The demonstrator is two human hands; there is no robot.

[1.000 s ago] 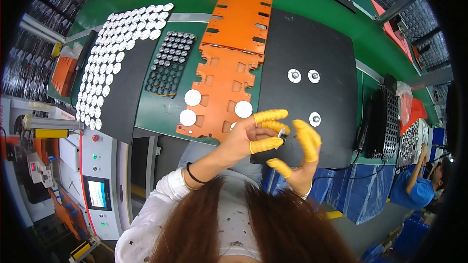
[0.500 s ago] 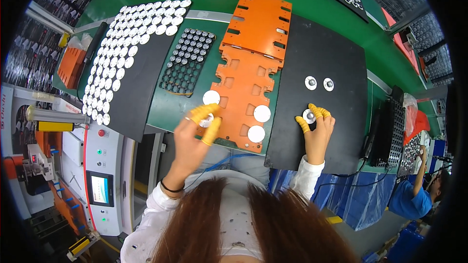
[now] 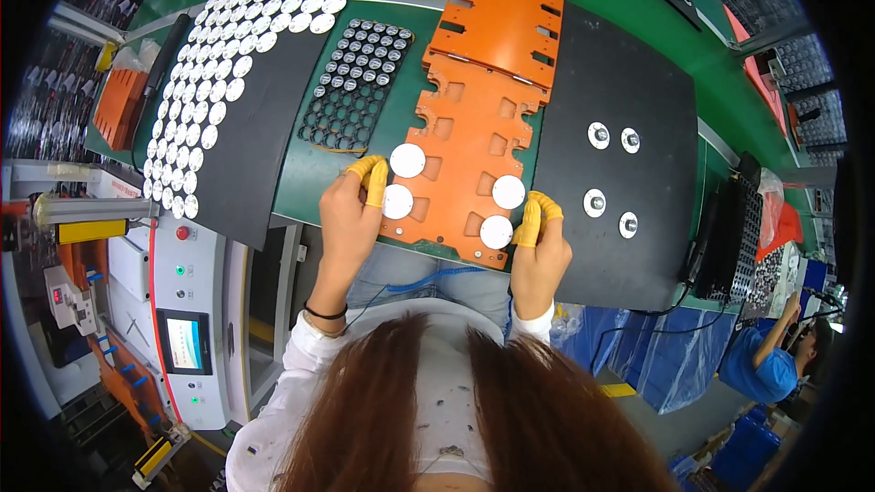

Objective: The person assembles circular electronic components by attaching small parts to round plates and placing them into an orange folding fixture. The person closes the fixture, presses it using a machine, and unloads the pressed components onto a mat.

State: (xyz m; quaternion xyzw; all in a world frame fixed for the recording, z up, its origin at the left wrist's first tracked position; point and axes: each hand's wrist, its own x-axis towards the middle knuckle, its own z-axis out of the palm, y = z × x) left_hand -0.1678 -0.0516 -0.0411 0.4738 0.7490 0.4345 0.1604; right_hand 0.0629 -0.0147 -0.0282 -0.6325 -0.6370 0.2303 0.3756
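Both my hands wear yellow finger covers. My left hand (image 3: pixel 351 214) is at the left edge of an orange fixture plate (image 3: pixel 460 141), thumb and fingertips pinched beside the upper-left white disc (image 3: pixel 407 160) and lower-left white disc (image 3: pixel 397 201). Whether anything is between them is hidden. At the plate's right edge, my right hand (image 3: pixel 540 251) has bent fingers close together beside the lower-right white disc (image 3: pixel 496 232). Another white disc (image 3: pixel 509 191) lies just above that one. Right of the plate, several white discs with metal centres (image 3: pixel 594 202) rest on a black mat (image 3: pixel 583 260).
A black mat (image 3: pixel 251 118) at left carries rows of white discs (image 3: pixel 218 65). Beside it lies a black grid tray (image 3: pixel 339 121), partly filled with small round parts. A hinged orange flap (image 3: pixel 501 14) extends behind the plate. A co-worker in blue (image 3: pixel 761 364) works far right.
My right hand has left the metal-centred discs on the black mat and come left to the orange plate. My left hand has drawn back from the lower-left disc. The view has shifted slightly.
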